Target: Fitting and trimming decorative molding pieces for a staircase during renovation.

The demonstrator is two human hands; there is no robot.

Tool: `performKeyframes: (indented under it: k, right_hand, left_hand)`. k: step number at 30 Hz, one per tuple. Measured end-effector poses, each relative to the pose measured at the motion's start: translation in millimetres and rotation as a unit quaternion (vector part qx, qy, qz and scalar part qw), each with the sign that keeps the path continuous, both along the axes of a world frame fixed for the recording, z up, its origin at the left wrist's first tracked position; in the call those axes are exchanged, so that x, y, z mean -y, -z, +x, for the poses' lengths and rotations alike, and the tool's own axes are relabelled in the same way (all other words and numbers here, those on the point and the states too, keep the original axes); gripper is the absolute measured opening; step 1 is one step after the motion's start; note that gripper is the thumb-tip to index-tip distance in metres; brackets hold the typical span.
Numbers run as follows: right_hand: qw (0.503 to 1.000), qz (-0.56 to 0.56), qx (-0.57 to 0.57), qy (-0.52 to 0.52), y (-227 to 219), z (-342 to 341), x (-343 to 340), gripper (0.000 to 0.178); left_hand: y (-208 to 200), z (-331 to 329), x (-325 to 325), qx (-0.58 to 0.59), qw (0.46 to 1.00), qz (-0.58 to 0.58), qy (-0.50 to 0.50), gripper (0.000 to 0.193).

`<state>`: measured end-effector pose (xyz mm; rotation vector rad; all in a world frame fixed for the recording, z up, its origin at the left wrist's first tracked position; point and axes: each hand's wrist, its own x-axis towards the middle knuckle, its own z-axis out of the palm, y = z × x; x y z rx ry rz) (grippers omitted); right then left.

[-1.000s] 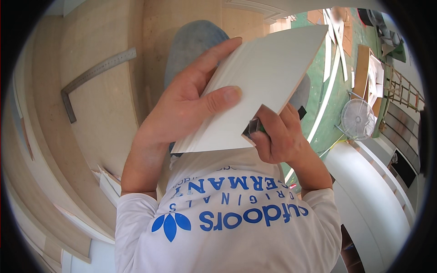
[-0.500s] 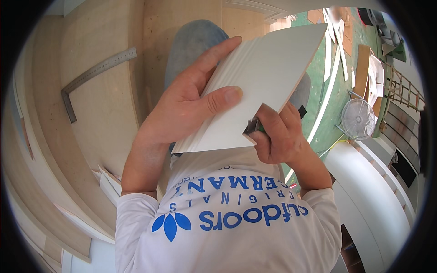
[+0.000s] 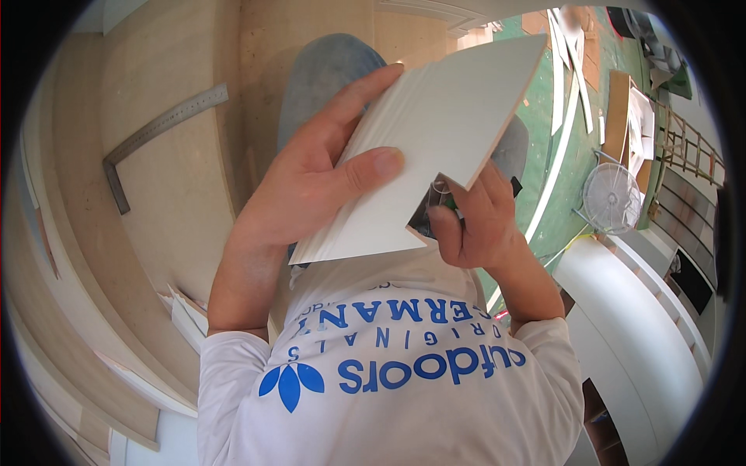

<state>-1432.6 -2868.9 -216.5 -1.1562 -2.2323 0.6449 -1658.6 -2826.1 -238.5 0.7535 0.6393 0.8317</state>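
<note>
My left hand [image 3: 311,182] grips a white moulded panel [image 3: 458,101], its thumb across the top face and its fingers along the ridged left edge. The panel is tilted above my lap and has a square notch cut into its near right corner. My right hand [image 3: 478,221] is closed at that notch. In it is a slim tool [image 3: 516,186] with black and green parts, perhaps a utility knife; fingers and panel hide most of it. Dark, shiny metal shows inside the notch, next to my right thumb.
A steel square [image 3: 159,128] lies on the plywood surface [image 3: 183,210] to the left. Off to the right are a floor fan [image 3: 611,198], long white strips [image 3: 559,155] on the green floor, a ladder [image 3: 688,147] and a large white curved panel [image 3: 622,326].
The panel has shifted slightly left. My right hand's thumb and the metal part have drawn back from the notch's edge, so more of the notch shows. My left hand keeps its grip.
</note>
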Motion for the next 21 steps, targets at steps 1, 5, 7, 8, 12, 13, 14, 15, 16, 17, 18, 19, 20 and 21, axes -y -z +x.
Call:
performKeyframes:
  k: [1,5,7,8,12,13,14,15,16,17,18,19,20,21]
  right_hand:
    - [1.000,-0.024,-0.009,0.013,1.0,1.9,-0.8,0.046]
    - [1.000,-0.009,-0.026,0.010,0.8,0.5,-0.9,0.045]
    - [1.000,-0.025,-0.014,-0.010,-6.0,-1.0,-0.5,0.046]
    - [1.000,-0.025,-0.015,-0.011,-6.8,-2.0,0.3,0.046]
    - [1.000,-0.002,-0.007,-0.013,-4.5,-1.1,4.0,0.046]
    - [1.000,-0.001,-0.005,-0.011,-4.2,-1.0,4.3,0.047]
    - [1.000,0.000,-0.005,-0.011,-4.0,-1.1,4.5,0.047]
    - [1.000,0.000,-0.006,-0.006,-3.9,-1.5,4.4,0.047]
    - [1.000,-0.001,-0.008,-0.001,-3.9,-1.5,4.3,0.047]
    - [1.000,0.000,-0.008,-0.001,-4.3,-1.1,4.0,0.047]
    - [1.000,-0.003,-0.008,0.001,-4.9,-0.7,3.3,0.047]
    - [1.000,-0.007,-0.008,0.003,-5.3,-0.3,2.7,0.047]
    - [1.000,-0.006,-0.007,0.003,-4.7,-0.8,2.2,0.047]
    - [1.000,-0.002,-0.015,0.005,-3.6,-1.4,1.6,0.047]
  left_hand:
    - [-0.5,-0.3,-0.1,0.001,1.000,0.000,0.001,0.076]
    - [-1.3,-1.0,0.7,0.006,1.000,-0.021,0.011,0.077]
    - [-3.2,-1.0,0.7,0.009,1.000,-0.024,0.005,0.077]
    - [-4.7,-0.5,0.6,-0.001,1.000,-0.024,0.006,0.081]
    - [-1.6,3.4,1.0,-0.005,1.000,-0.014,0.005,0.083]
    - [-1.6,3.6,1.2,-0.005,1.000,-0.014,0.005,0.083]
    - [-1.7,3.8,1.5,-0.008,1.000,-0.008,0.002,0.084]
    - [-2.1,3.9,1.8,-0.012,1.000,-0.001,-0.001,0.084]
    - [-3.2,3.6,1.7,-0.012,1.000,-0.001,-0.001,0.084]
    - [-4.9,2.9,1.4,-0.014,1.000,-0.006,0.003,0.084]
    - [-5.8,2.1,1.0,-0.015,1.000,-0.010,0.008,0.085]
    - [-5.5,1.5,1.1,-0.015,1.000,-0.010,0.008,0.085]
    - [-4.8,0.9,1.3,-0.007,1.000,-0.011,0.008,0.081]
    - [-4.1,1.2,1.4,0.002,1.000,-0.012,0.009,0.077]
